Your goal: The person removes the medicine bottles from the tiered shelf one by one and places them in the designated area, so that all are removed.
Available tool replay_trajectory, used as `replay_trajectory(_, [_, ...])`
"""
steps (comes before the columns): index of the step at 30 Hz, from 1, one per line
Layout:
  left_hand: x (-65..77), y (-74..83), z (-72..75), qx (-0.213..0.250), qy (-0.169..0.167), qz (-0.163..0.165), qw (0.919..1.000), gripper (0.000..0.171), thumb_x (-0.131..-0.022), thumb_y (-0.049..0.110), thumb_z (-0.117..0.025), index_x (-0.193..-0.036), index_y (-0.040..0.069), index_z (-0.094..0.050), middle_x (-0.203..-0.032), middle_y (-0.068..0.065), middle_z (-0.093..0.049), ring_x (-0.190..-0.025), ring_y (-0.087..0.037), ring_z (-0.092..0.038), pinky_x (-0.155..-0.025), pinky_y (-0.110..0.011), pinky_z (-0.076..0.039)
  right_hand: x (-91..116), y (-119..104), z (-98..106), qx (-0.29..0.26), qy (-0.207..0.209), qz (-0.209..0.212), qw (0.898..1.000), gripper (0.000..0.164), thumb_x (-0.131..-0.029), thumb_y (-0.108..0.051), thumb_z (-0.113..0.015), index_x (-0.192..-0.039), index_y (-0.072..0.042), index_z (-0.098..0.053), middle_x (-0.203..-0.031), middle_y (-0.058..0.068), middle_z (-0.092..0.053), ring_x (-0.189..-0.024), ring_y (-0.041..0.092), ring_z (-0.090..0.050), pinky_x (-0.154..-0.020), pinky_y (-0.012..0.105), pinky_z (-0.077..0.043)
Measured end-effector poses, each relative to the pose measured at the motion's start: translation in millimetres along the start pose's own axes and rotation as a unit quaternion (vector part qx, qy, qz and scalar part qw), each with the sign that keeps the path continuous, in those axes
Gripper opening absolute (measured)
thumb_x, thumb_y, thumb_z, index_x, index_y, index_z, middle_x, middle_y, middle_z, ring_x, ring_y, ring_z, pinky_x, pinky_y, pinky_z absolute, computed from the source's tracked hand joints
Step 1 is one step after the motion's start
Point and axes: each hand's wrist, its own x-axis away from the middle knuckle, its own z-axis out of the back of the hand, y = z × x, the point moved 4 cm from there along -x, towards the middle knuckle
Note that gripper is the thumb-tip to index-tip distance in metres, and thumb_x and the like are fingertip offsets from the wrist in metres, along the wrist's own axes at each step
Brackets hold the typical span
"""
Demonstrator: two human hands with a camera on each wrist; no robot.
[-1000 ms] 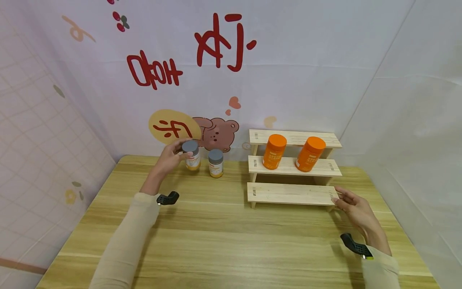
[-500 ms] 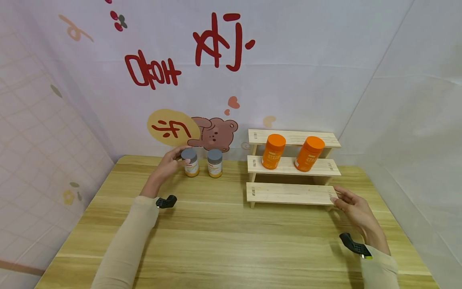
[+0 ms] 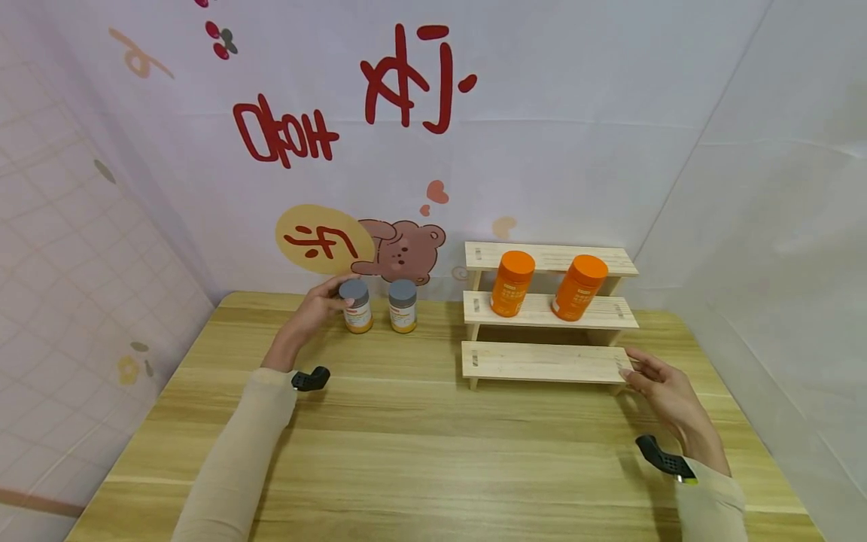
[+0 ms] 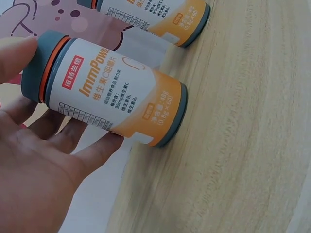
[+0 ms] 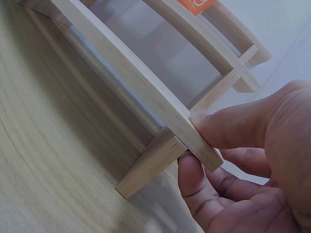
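Note:
A supplement bottle (image 3: 357, 310) with a grey cap and a white and orange label stands upright at the back left of the table. My left hand (image 3: 313, 315) holds it, thumb on the cap and fingers behind the body, as the left wrist view of the bottle (image 4: 109, 92) shows. A matching bottle (image 3: 403, 309) stands just right of it, apart. On the right, my right hand (image 3: 673, 399) pinches the right end of the lowest board of a three-step wooden rack (image 3: 542, 363). Thumb above, fingers below grip that board (image 5: 160, 102) in the right wrist view.
Two orange bottles, a left one (image 3: 512, 284) and a right one (image 3: 579, 289), stand on the rack's middle step. Behind the wooden table (image 3: 433, 467) rises a white wall covering (image 3: 576, 120) with red writing and a cartoon bear.
The left hand has lowered the grey-capped bottle from slightly raised to the tabletop, level with the matching bottle. The right hand keeps its grip on the rack.

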Motion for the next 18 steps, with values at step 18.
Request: replay_trajectory(18, [11.3, 25.6, 9.9, 0.038, 0.021, -0.049, 0.9979, 0.058, -0.108, 0.021, -0.049, -0.161, 0.007, -0.030, -0.160, -0.026, -0.035, -0.148, -0.038, -0.036, -0.125, -0.054, -0.030, 1.7, -0.8, 0.5, 0.005, -0.003, -0.008, 1.000, 0.077, -0.103, -0.042, -0.061, -0.163, -0.007, -0.027, -0.137, 0.002, -0.048, -0.105, -0.013, -0.053, -0.088, 0.013, -0.054])
